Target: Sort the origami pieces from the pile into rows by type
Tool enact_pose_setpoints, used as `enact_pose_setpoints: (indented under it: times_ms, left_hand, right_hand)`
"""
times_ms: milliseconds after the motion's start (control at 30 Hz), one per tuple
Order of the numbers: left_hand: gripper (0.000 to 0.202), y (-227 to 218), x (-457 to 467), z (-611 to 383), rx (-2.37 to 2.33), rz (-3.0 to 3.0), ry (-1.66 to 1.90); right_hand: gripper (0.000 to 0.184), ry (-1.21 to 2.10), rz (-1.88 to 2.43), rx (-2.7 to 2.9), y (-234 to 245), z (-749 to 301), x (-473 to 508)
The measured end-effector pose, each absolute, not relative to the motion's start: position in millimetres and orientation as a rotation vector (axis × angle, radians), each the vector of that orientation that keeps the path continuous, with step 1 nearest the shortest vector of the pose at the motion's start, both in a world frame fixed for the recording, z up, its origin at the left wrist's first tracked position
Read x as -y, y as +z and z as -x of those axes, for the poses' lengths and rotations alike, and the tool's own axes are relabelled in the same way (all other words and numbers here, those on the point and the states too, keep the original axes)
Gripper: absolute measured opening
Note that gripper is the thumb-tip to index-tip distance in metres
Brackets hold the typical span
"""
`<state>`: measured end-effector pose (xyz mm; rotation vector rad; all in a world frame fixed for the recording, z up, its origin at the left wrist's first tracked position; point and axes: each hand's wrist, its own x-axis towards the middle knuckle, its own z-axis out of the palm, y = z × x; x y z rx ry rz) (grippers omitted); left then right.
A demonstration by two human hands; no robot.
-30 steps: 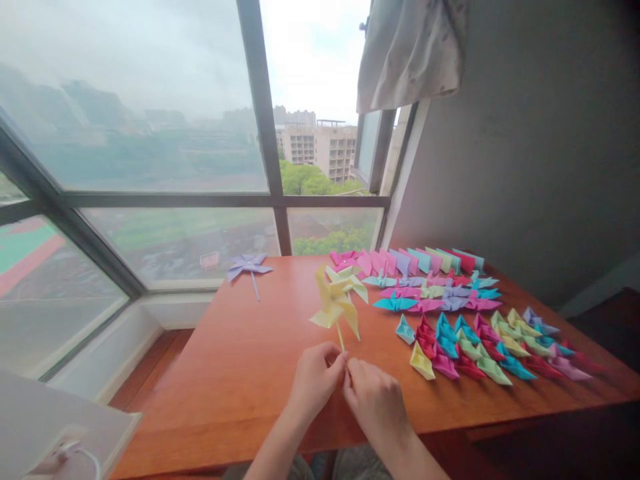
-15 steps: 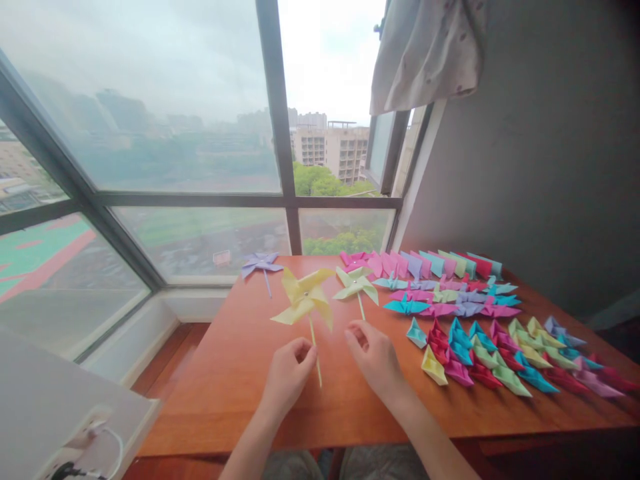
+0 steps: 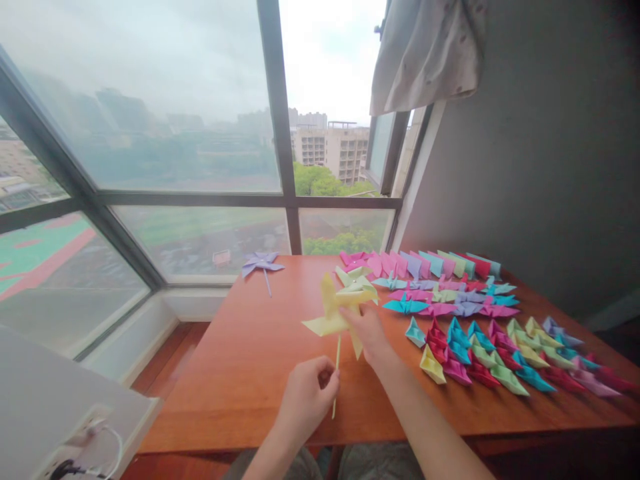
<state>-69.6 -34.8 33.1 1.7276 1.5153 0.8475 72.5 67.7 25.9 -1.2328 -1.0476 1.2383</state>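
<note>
My left hand (image 3: 309, 393) pinches the thin stick of a yellow paper pinwheel (image 3: 326, 325) above the front part of the table. Against the right side of its blades is my right hand (image 3: 369, 333), with fingertips closed on the paper near the middle; part of the blades is hidden by the fingers. Directly behind, and partly covered by the yellow one, lies a pale green pinwheel (image 3: 359, 285). A purple pinwheel (image 3: 262, 263) rests at the table's far left corner.
Paper boats (image 3: 483, 357) stand in rows on the right of the wooden table (image 3: 225, 373). Behind them are paper cranes (image 3: 407, 305), a pink pinwheel (image 3: 354, 260) and a row of folded papers (image 3: 440, 264). Windows (image 3: 200, 133) border the far side.
My left hand has drawn the yellow pinwheel right and nearer to me, and the pinwheel has turned. My right hand, empty before, has moved up onto its blades.
</note>
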Motion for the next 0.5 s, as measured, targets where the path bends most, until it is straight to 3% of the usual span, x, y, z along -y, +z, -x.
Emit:
enact_pose_setpoints:
  times_ms: [267,500]
  left_hand:
    - [0.026,28.7,21.7,87.3,-1.612,-1.741,0.877]
    - [0.029,40.4,-27.2,177.0,-2.117,-1.653,0.833]
  right_hand:
    - [0.048,1.206,1.317,1.188,31.5,-77.7,-67.9]
    - [0.022,0.495,2.045,1.764,39.3,-105.8,-54.6]
